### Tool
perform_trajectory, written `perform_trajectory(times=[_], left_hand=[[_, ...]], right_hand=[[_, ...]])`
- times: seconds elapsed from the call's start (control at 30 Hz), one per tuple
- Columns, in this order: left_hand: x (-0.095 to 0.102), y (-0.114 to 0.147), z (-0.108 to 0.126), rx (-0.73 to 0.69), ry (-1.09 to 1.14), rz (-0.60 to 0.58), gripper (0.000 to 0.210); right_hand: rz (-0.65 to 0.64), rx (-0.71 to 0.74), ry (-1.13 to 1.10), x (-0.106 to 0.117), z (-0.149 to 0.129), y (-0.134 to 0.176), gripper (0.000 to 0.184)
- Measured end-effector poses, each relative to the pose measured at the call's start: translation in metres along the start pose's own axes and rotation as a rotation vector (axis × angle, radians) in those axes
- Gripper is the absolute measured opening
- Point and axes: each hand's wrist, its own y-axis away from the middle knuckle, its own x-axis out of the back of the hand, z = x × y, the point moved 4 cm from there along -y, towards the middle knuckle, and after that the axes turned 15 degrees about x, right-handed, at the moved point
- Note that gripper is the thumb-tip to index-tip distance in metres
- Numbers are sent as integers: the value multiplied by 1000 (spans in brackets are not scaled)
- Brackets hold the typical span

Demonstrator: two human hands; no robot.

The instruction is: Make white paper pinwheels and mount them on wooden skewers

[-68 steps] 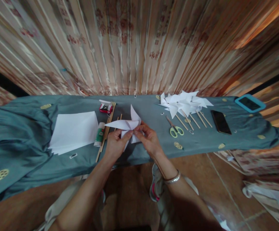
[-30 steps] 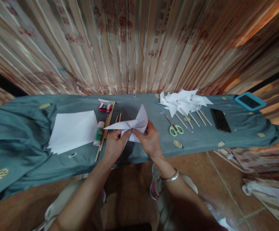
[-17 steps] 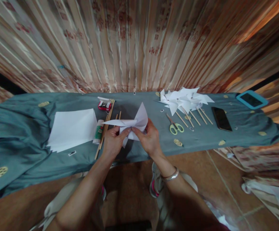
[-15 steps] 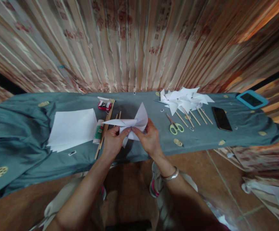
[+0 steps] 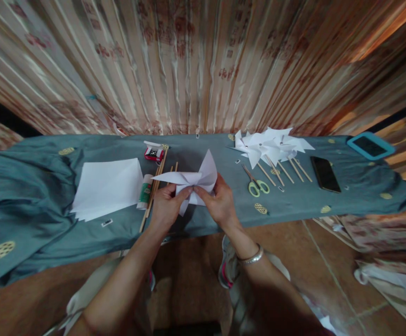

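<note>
A white paper pinwheel [image 5: 207, 173] without a visible stick is held over the middle of the table, its blades folded toward the centre. My left hand [image 5: 167, 204] is closed on its left side, thumb pressed near the middle. From the right, my right hand [image 5: 219, 201] grips it too, with its thumb meeting the left one at the centre. The fingers behind the paper are hidden. Just left of my left hand lie wooden sticks [image 5: 148, 212] and a green-and-white glue stick [image 5: 145, 192].
A stack of white paper [image 5: 107, 186] lies on the left of the cloth-covered table [image 5: 203, 219]. Behind the glue stands an opened red box [image 5: 153, 153] of small metal pieces. Rightward are scissors [image 5: 255, 183], several finished pinwheels [image 5: 266, 145] on sticks, a phone [image 5: 325, 173] and a blue-framed tablet [image 5: 371, 145].
Both hands keep their grip on the paper pinwheel, with hardly any movement. The whole view has shifted very slightly.
</note>
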Motion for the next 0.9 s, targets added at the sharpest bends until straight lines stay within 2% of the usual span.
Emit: perform_trajectory(times=[0.2, 0.37, 0.67, 0.9], left_hand=[[-1, 0, 0, 23, 63, -18, 35], [-3, 0, 1, 17, 89, -21, 33], [0, 0, 5, -80, -49, 49, 22], [-1, 1, 6, -62, -100, 55, 22]], right_hand=[[-1, -5, 5, 0, 0, 0, 44], [3, -10, 5, 0, 1, 0, 45], [22, -8, 20, 1, 0, -1, 40], [32, -2, 69, 2, -1, -1, 37]])
